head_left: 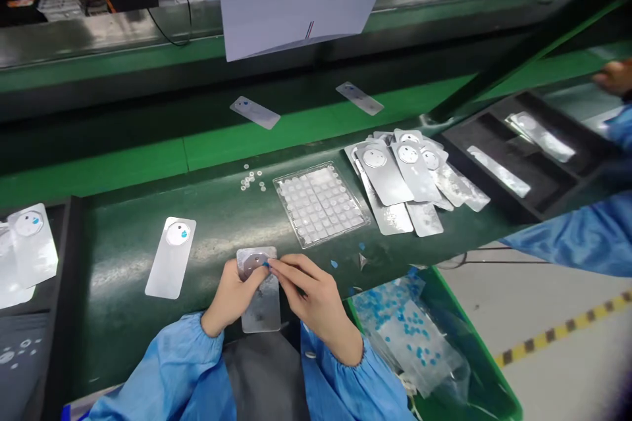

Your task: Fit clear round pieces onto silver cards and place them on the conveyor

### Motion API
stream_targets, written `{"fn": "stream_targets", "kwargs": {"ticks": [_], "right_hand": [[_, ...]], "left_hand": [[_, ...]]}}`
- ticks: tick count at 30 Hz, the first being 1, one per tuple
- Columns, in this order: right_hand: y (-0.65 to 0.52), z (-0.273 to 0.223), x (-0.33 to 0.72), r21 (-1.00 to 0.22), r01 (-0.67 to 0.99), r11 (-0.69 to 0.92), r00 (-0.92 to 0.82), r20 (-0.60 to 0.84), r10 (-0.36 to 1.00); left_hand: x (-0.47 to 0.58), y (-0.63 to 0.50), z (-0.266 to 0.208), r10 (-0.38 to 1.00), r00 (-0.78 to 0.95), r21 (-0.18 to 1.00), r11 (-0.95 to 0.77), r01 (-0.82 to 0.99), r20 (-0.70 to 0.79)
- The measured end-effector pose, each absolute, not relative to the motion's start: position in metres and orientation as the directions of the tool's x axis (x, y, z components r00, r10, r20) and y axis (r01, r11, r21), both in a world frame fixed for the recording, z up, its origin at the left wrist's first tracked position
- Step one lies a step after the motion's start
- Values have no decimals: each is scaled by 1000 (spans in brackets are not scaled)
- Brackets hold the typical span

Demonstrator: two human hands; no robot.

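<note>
A flat silver-grey plate [261, 316] with rounded corners and a round recess near its top lies at the table's front edge. My left hand [233, 293] is closed on the plate's left side, its thumb reaching over the front. My right hand [316, 293] pinches a small blue film tab [266, 264] close to the recess, with the fingertips of both hands nearly meeting there. To the left lies another plate [170, 266] with a white round part and a blue dot. Beyond my right hand is a clear tray [320, 204] holding rows of small round pieces.
Overlapping plates [388, 177] are piled right of the tray. Small rings [251, 175] lie behind. A green bin [488, 348] with blue scraps stands front right. Black boxes [548, 197] flank both sides. A co-worker's hand [615, 77] shows at far right; a white panel [301, 0] hangs ahead.
</note>
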State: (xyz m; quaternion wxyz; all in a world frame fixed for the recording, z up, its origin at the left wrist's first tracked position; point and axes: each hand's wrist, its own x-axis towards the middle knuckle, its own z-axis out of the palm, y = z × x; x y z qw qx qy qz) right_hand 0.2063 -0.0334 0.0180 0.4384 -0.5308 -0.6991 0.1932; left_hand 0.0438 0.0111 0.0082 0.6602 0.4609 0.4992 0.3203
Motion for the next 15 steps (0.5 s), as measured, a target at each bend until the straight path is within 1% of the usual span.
{"fn": "stream_targets", "kwargs": {"ticks": [3,6,9,11,15], "right_hand": [[-35,10,205,-679,630,376,-81,425,902],[-36,8,204,-648,665,371,-88,425,901],[-36,8,202,-630,690,357,-69,433,899],[-35,6,201,-618,706,347,-47,448,893],[-35,1,203,-611,709,351,-43,459,887]], "left_hand": [[42,11,11,891,320,946,314,80,-323],[39,9,10,878,307,930,349,114,-367],[32,5,1,878,164,891,427,152,-449],[28,2,-6,883,102,879,432,203,-457],[24,1,-10,901,164,896,350,272,-402]]}}
